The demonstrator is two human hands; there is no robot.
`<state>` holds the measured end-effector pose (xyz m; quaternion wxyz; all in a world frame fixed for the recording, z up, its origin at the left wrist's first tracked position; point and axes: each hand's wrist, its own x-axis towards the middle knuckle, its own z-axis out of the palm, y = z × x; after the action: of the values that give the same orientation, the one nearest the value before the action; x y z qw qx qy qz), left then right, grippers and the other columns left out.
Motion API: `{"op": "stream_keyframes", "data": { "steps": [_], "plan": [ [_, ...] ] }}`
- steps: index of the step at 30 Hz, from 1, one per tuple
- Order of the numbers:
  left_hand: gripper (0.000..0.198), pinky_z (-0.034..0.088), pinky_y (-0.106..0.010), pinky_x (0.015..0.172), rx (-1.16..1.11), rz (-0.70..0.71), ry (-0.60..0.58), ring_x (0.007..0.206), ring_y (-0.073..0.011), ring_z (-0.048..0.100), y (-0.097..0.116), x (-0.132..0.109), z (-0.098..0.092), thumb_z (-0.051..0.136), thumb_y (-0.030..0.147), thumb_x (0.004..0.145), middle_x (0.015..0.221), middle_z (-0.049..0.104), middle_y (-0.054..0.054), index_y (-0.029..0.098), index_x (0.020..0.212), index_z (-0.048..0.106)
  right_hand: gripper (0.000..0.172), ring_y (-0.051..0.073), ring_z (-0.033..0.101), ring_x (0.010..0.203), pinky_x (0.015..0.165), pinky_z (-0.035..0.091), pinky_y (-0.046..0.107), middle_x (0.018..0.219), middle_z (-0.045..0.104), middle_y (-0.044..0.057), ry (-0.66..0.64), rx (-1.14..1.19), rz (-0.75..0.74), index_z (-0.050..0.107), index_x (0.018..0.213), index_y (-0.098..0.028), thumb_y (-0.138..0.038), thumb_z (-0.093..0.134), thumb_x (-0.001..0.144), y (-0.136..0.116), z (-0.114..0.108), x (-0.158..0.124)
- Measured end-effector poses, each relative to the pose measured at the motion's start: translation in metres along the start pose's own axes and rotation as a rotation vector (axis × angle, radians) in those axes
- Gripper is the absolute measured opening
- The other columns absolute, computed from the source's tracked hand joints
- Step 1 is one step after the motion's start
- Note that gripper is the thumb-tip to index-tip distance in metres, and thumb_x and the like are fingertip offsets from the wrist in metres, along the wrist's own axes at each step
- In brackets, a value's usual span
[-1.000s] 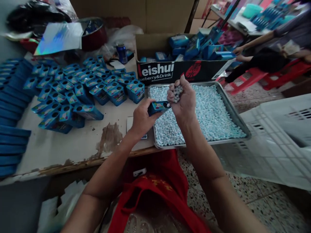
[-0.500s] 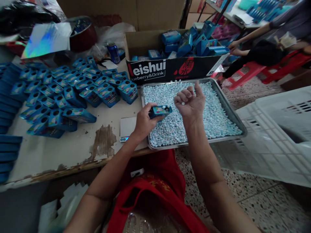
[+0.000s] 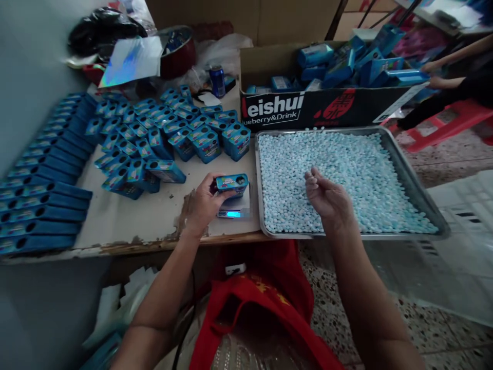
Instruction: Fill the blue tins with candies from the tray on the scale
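- Your left hand is clamping a blue box above a small scale; whether box and plate are touching is impossible to tell.
- Box and fingers are covering most of the plate; the lit display is glowing too blurrily to read.
- The box's round opening is showing only darkness.
- Your right hand is hanging over the metal tray of pale blue pellets, fingertips closing together on what are looking like white pellets.
- More blue boxes are crowding the table to the left.
- A printed carton is standing behind the tray.
- Another person's forearms are being cut off by the right edge.
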<state>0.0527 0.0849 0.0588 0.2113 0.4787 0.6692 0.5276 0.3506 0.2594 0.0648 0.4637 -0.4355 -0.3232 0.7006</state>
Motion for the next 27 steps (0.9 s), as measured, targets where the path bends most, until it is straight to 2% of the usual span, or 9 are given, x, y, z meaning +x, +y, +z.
{"op": "stream_keyframes", "data": {
  "steps": [2,4,6,8,10,13,16,20,27],
  "plan": [
    [0.045,0.069,-0.034,0.093,-0.104,-0.067,-0.029,0.098,-0.0223,0.082,-0.01,0.0,0.001,0.096,0.035,0.088,0.106,0.082,-0.002,0.026,0.124,0.07,0.015,0.012,0.056,0.064,0.046,0.049,0.019,0.091,0.072,0.004,-0.025,-0.054,-0.013,0.077,0.096,-0.025,-0.027,0.085,0.083,0.0,0.0,-0.009],
    [0.055,0.069,-0.037,0.101,-0.186,-0.073,-0.053,0.111,-0.0246,0.082,-0.016,0.003,0.0,0.1,0.034,0.083,0.119,0.083,-0.005,0.026,0.129,0.07,0.023,0.012,0.054,0.061,0.043,0.044,0.019,0.085,0.072,0.004,-0.053,-0.129,-0.02,0.078,0.094,-0.025,-0.035,0.094,0.081,-0.005,-0.004,-0.016],
    [0.071,0.065,-0.042,0.115,-0.199,-0.034,-0.053,0.132,-0.0281,0.077,-0.019,0.003,-0.008,0.103,0.03,0.077,0.138,0.079,-0.01,0.027,0.139,0.068,0.031,0.012,0.05,0.058,0.042,0.041,0.021,0.08,0.071,0.003,-0.106,-0.267,-0.021,0.079,0.091,-0.026,-0.044,0.1,0.077,-0.013,-0.009,-0.021],
    [0.078,0.061,-0.047,0.123,-0.177,-0.024,-0.011,0.143,-0.0302,0.072,-0.02,-0.001,-0.023,0.103,0.027,0.076,0.146,0.076,-0.012,0.028,0.145,0.067,0.034,0.013,0.049,0.058,0.044,0.04,0.023,0.079,0.071,0.003,-0.151,-0.432,-0.01,0.08,0.089,-0.027,-0.048,0.102,0.073,-0.022,-0.014,-0.024],
    [0.069,0.061,-0.049,0.122,-0.149,-0.064,0.06,0.138,-0.0297,0.075,-0.02,-0.012,-0.041,0.098,0.03,0.082,0.138,0.078,-0.011,0.027,0.144,0.069,0.037,0.013,0.052,0.063,0.05,0.042,0.022,0.08,0.071,0.002,-0.157,-0.531,0.004,0.081,0.091,-0.027,-0.043,0.105,0.067,-0.031,-0.016,-0.026],
    [0.049,0.067,-0.044,0.112,-0.094,-0.127,0.194,0.119,-0.0262,0.081,-0.016,-0.036,-0.064,0.093,0.032,0.088,0.12,0.082,-0.009,0.024,0.133,0.075,0.045,0.012,0.058,0.071,0.058,0.045,0.021,0.084,0.074,0.003,-0.141,-0.534,0.019,0.081,0.093,-0.023,-0.034,0.107,0.058,-0.043,-0.012,-0.027],
    [0.035,0.068,-0.04,0.108,0.024,-0.096,0.294,0.109,-0.0236,0.082,-0.01,-0.055,-0.075,0.091,0.029,0.092,0.113,0.083,-0.006,0.022,0.124,0.079,0.046,0.011,0.054,0.067,0.056,0.041,0.021,0.083,0.075,0.004,-0.167,-0.569,0.046,0.083,0.094,-0.02,-0.037,0.106,0.059,-0.051,-0.004,-0.029],
    [0.023,0.066,-0.038,0.106,0.192,0.048,0.353,0.105,-0.0223,0.083,-0.006,-0.061,-0.073,0.088,0.022,0.096,0.11,0.084,-0.005,0.022,0.118,0.082,0.047,0.01,0.048,0.059,0.053,0.034,0.023,0.072,0.069,0.002,-0.185,-0.665,0.059,0.081,0.093,-0.02,-0.042,0.105,0.059,-0.052,0.004,-0.034],
    [0.021,0.066,-0.034,0.101,0.282,0.191,0.242,0.106,-0.022,0.082,0.01,-0.051,-0.06,0.086,0.013,0.097,0.111,0.086,-0.005,0.021,0.116,0.085,0.047,0.013,0.05,0.064,0.059,0.036,0.027,0.076,0.069,0.004,-0.168,-0.717,0.06,0.071,0.082,-0.023,-0.049,0.104,0.06,-0.044,-0.007,-0.038]
  ]
}}
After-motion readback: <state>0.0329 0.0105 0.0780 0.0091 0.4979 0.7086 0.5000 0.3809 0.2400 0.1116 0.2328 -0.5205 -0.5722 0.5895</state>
